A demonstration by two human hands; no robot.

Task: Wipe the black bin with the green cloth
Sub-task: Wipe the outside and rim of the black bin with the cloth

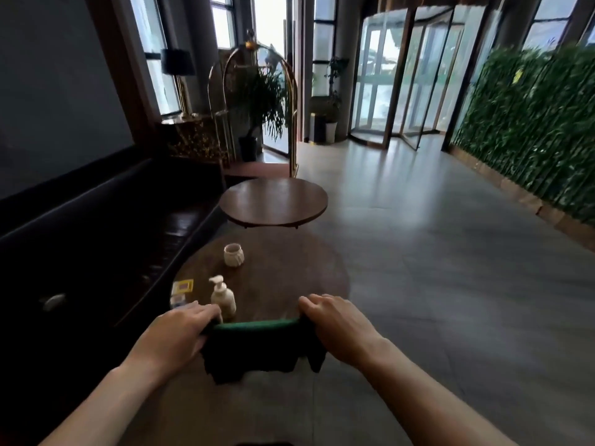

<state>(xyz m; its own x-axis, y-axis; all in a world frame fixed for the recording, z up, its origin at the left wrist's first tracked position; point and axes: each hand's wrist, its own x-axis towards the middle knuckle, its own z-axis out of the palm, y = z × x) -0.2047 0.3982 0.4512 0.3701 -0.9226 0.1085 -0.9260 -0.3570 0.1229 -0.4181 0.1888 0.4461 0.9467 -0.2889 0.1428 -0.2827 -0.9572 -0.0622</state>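
I hold the green cloth (pixel 257 347) stretched out in front of me, above the near edge of a round dark wooden table (pixel 283 278). My left hand (pixel 180 333) grips its left top corner and my right hand (pixel 335 320) grips its right top corner. The cloth hangs down between them in a folded sheet. A dark bin-like container (pixel 318 128) stands far off by the entrance pillar; I cannot tell whether it is the black bin.
On the near table stand a cream pump bottle (pixel 222 297), a small cream jar (pixel 234 255) and small cards (pixel 182 289). A second round table (pixel 273 202) lies beyond. A black bench (pixel 106 239) runs along the left. A brass luggage cart (pixel 257 101), potted plants and a revolving door (pixel 415 78) stand further back; a green hedge wall (pixel 531 123) lines the right.
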